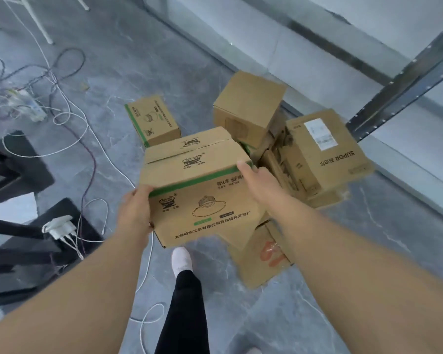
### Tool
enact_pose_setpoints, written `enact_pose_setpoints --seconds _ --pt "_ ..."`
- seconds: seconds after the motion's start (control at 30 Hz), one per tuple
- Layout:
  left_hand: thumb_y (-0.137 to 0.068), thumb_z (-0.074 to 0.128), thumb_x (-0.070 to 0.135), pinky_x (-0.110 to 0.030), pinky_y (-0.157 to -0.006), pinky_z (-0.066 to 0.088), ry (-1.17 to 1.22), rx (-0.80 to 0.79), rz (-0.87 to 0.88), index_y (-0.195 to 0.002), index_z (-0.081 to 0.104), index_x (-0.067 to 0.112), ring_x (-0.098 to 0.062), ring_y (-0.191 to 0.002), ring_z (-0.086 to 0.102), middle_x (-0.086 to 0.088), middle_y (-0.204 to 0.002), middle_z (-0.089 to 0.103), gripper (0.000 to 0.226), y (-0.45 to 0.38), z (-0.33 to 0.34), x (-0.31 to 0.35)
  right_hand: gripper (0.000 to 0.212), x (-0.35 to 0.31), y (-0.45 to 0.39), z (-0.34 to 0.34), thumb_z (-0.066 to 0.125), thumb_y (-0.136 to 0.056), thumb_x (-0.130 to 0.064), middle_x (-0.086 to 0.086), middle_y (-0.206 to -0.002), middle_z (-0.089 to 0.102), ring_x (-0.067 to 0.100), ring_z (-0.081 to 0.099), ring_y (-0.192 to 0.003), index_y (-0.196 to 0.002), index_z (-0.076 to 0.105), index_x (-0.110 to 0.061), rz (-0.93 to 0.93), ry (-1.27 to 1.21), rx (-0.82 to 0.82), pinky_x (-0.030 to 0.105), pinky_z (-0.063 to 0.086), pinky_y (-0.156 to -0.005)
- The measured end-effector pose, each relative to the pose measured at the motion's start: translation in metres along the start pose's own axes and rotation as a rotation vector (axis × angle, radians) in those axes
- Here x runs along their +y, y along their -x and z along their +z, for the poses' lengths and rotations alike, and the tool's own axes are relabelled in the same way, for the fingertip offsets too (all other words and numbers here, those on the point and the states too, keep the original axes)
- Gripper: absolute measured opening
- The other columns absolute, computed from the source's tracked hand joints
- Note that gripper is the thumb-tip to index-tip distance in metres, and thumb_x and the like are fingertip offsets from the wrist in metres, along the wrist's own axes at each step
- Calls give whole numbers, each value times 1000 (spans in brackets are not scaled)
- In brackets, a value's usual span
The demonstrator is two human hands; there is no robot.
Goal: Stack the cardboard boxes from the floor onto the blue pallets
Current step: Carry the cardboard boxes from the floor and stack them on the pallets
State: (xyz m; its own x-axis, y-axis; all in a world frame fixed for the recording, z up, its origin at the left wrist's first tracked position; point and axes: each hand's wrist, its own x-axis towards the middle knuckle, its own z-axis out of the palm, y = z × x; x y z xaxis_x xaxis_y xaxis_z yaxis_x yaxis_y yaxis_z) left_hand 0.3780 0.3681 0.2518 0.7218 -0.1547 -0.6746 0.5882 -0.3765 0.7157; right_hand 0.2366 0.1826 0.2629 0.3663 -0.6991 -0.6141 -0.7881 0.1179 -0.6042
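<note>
A green-striped cardboard box [197,190] with a lamp drawing is lifted off the grey floor, held between both hands. My left hand [134,213] grips its left side and my right hand [257,183] presses its right side. Behind it on the floor lies a smaller box of the same print [152,121]. To the right is a pile: a plain box [248,108] on top, a SUPOR box [322,154] tilted, and a flat box with red print [264,254] under the held one. No blue pallet is in view.
White and dark cables [69,118] with a power strip [27,104] sprawl over the floor at left. Black furniture legs [16,226] with a white plug block stand at lower left. A grey metal rack post [404,77] rises at right. My leg and white shoe [182,259] are below the box.
</note>
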Motion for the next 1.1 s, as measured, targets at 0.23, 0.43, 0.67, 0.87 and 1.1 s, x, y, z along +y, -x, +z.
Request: enact_pose_setpoints --seconds 0.23,0.43,0.67,0.87,1.1 --pt "-85 54 34 -42 -81 49 -175 -218 59 -107 56 22 -22 -85 55 -5 -101 61 26 135 22 -27 64 95 124 -81 43 -86 -53 8 -120 54 26 56 -104 -133 40 -10 89 -196 213 40 48 -79" --pt "-87 53 31 -38 -76 47 -358 -469 176 -85 59 36 -18 -80 58 0 -90 62 8 220 54 -58 42 188 228 -122 36 -92 -47 8 -106 57 26 54 -98 -114 51 -14 196 -314 355 38 43 -81" --pt "-87 52 43 -45 -98 43 -610 -752 272 -129 50 33 -23 -109 54 -2 -119 59 43 320 80 -119 25 282 374 -141 40 -91 -39 5 -93 56 19 51 -84 -90 52 -17 328 -582 611 31 40 -72" --pt "-87 52 44 -52 -101 40 -742 -1013 336 -136 41 36 -31 -117 51 -5 -129 55 51 420 95 -170 41 350 490 -149 40 -94 -41 8 -106 55 25 53 -97 -116 53 -9 435 -707 860 38 41 -80" --pt "-93 48 35 -46 -97 43 -852 -1212 406 -121 51 43 -22 -109 52 2 -120 56 29 540 103 -257 26 451 610 -148 40 -93 -38 0 -83 49 19 49 -80 -99 47 -13 516 -891 983 32 38 -69"
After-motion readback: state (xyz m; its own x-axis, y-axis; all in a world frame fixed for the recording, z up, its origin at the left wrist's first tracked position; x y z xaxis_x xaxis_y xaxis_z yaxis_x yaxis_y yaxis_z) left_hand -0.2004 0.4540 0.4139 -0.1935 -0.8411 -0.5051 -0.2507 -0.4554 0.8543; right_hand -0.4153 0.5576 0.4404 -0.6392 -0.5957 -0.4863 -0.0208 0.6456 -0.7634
